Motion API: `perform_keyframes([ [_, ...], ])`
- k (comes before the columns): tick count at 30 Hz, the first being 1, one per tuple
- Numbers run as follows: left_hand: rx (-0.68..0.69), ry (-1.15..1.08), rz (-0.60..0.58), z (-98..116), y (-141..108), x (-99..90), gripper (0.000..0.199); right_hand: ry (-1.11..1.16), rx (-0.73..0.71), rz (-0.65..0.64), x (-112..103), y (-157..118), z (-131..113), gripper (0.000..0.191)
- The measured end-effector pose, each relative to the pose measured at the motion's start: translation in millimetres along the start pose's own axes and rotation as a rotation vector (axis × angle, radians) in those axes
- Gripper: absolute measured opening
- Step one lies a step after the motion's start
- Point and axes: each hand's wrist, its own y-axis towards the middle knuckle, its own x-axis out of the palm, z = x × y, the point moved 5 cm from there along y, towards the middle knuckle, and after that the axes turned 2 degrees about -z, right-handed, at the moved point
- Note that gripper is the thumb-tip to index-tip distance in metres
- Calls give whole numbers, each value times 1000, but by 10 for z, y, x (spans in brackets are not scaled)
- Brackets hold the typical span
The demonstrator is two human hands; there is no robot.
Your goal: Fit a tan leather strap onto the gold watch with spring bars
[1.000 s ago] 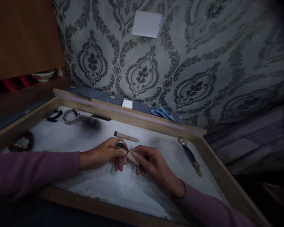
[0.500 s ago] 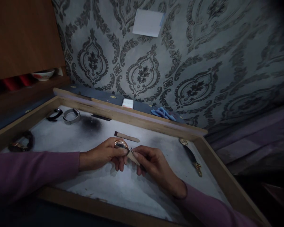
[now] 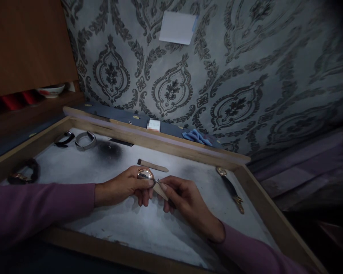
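My left hand [image 3: 127, 186] is closed around a shiny rose-gold watch case [image 3: 145, 174], thumb on its lower right edge. Beside it my right hand [image 3: 185, 196] pinches a beige watch strap piece [image 3: 161, 191], whose upper end meets the side of the case. A thin dark pin-like bit shows at that joint; whether strap and case are attached I cannot tell. Just beyond the hands, a loose watch strap [image 3: 153, 166] with a dark end lies beige side up.
A wooden-rimmed tray [image 3: 177, 140] with a white bottom surrounds my hands. Inside lie a grey-banded watch [image 3: 85, 141], dark watches [image 3: 65, 139] at left, a gold watch with black strap [image 3: 231, 189] at right, and a flat black strip [image 3: 121, 142]. Behind its rim sits a blue cloth [image 3: 197, 137].
Both hands keep the same grip on the watch case and the strap. Only a very slight shift of the camera view shows.
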Motion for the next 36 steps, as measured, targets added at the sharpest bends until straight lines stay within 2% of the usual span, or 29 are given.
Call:
perform_keyframes([
  [7,6,2,3,-26,4,-13,29,32,52,-7,-5,0,30,32],
  [16,7,13,5,-16,0,-16,28,14,15,-10,-1,13,15,32],
  [36,-4,21,5,-18,-5,-14,30,16,44,0,13,1,-3,34],
])
